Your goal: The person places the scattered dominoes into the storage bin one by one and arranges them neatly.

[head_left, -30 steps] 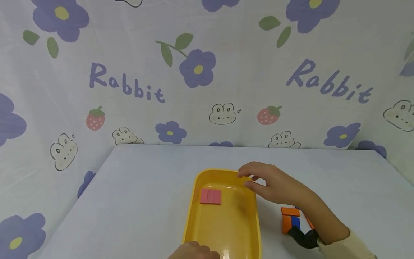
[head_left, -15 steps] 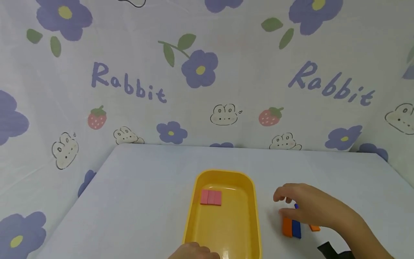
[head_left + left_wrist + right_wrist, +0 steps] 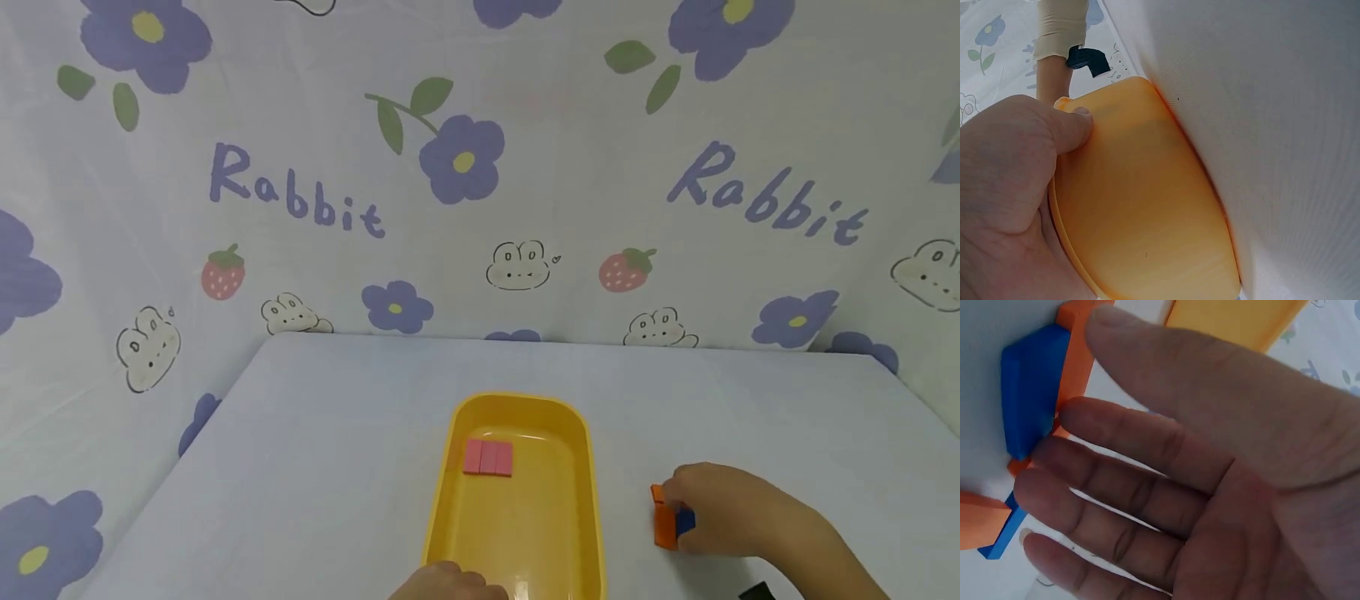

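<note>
My left hand (image 3: 450,582) grips the near end of a yellow tray (image 3: 597,525); its thumb presses the tray's outer wall (image 3: 1141,187) in the left wrist view. Several flat pink blocks (image 3: 488,457) lie side by side in the tray's far left part. Right of the tray, my right hand (image 3: 727,510) is at a group of orange and blue blocks, covering part of it. In the right wrist view, its thumb and fingertips are at an orange block (image 3: 1079,353) and a blue block (image 3: 1035,390), thumb and index apart.
Another orange block (image 3: 982,520) and a narrow blue block (image 3: 1005,531) lie by the fingertips in the right wrist view. The white table (image 3: 322,467) reaches back to a patterned cloth (image 3: 570,192). A black strap (image 3: 757,592) shows by the right forearm.
My right hand has moved from above the tray's far right corner, right and down to the orange and blue blocks. The left hand and tray stay in place.
</note>
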`<state>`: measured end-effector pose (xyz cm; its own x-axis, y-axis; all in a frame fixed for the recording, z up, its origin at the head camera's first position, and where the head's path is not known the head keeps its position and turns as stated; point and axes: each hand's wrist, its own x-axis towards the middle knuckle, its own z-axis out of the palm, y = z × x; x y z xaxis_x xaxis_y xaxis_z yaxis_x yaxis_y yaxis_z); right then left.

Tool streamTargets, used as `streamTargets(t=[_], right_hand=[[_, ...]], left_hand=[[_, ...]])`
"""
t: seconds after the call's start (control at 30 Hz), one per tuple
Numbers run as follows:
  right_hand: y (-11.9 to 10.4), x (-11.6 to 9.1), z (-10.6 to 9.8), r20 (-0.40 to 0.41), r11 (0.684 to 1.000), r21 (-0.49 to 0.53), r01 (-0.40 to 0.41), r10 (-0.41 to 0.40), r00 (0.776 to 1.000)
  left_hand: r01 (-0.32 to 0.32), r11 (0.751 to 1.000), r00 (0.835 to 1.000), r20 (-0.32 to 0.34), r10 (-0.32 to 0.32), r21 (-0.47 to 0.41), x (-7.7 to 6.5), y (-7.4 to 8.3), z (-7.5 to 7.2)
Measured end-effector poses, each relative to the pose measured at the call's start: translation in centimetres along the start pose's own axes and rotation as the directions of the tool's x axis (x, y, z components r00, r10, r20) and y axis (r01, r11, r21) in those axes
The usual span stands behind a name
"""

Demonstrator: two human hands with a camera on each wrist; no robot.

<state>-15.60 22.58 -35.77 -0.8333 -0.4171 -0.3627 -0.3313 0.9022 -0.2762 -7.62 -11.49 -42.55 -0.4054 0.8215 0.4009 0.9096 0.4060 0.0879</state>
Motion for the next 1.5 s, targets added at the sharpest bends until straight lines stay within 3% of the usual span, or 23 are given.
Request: streamTargets(t=[0.23,0.43,0.63,0.93,1.23,1.5], right_hand=[[-0.6,0.2,1.1,-0.092,0.99,-0.135,0.033,-0.046,0.995],[-0.8,0.1,1.6,-0.124,0.985,-0.169,0.044,-0.065,0.99],[-0.9,0.3,1.6,-0.073,0.988,-0.153,0.004,-0.016,0.997],[-0.8,-0.2,1.9,-0.082,0.988,-0.154,0.021,-0.034,0.996],[-0.5,0.1,1.2,0.007,0.996,-0.092,0.0,0.001,1.0],[-0.3,-0.1,1.0,0.022,0.999,-0.046,-0.017,0.018,1.0]], left_hand=[[-0.021,0.999,1.0,-0.022,0.022,0.04,0.0,-0.1,0.0],[-0.001,1.0,1.0,-0.022,0.001,-0.001,-0.2,0.1,0.1],[0.015,1.0,1.0,-0.008,-0.016,-0.025,-0.3,0.1,0.2],[0.023,1.0,1.0,0.011,-0.023,-0.017,-0.4,0.0,0.2],[0.017,1.0,1.0,0.012,-0.017,-0.026,-0.2,0.0,0.1],[-0.019,0.999,0.999,-0.051,0.017,-0.029,0.0,0.0,0.4]])
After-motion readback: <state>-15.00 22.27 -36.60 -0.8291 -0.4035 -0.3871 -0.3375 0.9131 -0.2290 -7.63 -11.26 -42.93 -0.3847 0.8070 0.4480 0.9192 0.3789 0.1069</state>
